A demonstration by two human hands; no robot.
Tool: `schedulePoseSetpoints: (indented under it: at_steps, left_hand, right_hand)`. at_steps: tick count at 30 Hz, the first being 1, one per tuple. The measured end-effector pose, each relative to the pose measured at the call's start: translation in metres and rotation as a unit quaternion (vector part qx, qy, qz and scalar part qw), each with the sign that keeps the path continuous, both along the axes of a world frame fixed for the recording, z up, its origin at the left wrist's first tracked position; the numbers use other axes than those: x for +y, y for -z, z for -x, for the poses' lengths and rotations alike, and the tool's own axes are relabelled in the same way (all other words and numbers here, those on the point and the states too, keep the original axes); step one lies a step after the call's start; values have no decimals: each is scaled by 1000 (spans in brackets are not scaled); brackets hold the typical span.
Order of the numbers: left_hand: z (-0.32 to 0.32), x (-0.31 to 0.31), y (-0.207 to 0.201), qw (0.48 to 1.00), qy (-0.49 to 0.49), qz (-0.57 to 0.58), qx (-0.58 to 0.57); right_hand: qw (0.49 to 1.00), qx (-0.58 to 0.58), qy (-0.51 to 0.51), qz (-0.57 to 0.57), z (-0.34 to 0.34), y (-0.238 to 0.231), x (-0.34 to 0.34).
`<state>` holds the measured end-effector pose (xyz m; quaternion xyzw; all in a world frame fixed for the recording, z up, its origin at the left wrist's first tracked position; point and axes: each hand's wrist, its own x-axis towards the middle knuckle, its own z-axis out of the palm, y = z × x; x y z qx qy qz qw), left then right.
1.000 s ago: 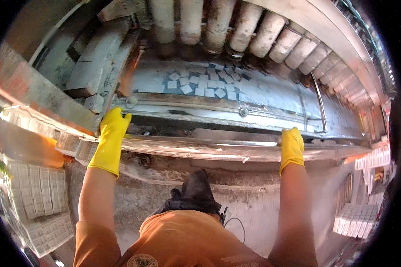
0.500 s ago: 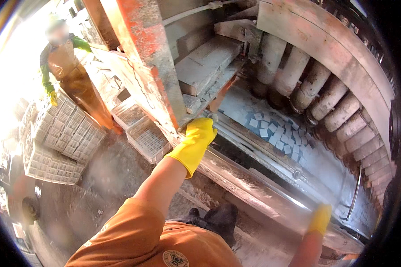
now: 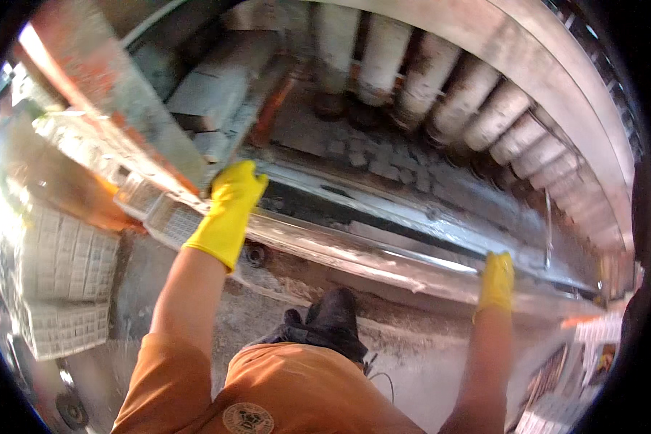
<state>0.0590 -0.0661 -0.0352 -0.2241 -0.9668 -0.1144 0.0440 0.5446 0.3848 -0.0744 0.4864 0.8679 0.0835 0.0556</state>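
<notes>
Both my hands wear yellow rubber gloves and lie along the long metal rail (image 3: 383, 217) at the front of a machine. My left hand (image 3: 231, 206) is closed over the rail's left end, close to the slanted post. Farther right, my right hand (image 3: 496, 282) is closed at the rail too, its fingers curled and slightly blurred. Beyond the rail, several small square tiles (image 3: 383, 163) lie scattered on the dark, wet bed. What lies under my palms is hidden.
A row of thick cylinders (image 3: 427, 79) stands above the bed. At left rise the orange-streaked post (image 3: 116, 94), plastic baskets (image 3: 173, 220) and stacked white crates (image 3: 72, 260). Behind the crates is a blurred co-worker in an apron (image 3: 58, 159). A thin metal rod (image 3: 548, 231) stands at right.
The view has swung right, so the post and crates sit farther left. My right hand, blurred before, has come up to the rail. My left hand remains by the post; the tiles look darker.
</notes>
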Motion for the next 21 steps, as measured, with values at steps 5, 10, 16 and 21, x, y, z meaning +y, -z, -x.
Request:
schedulePoseSetpoints:
  at_steps: [5,10,16,21]
  left_hand:
    - [10,26,-4,998,35,5,-54]
    - [14,19,-8,997,3,14,-73]
    - [19,19,-14,995,9,18,-96]
    - [24,18,-12,995,3,10,-97]
  right_hand:
    - [946,159,272,80,25,-55,-24]
    - [932,181,285,131,44,-55,-21]
    - [939,180,268,119,46,-51,-13]
    - [950,163,245,102,46,-42,-5]
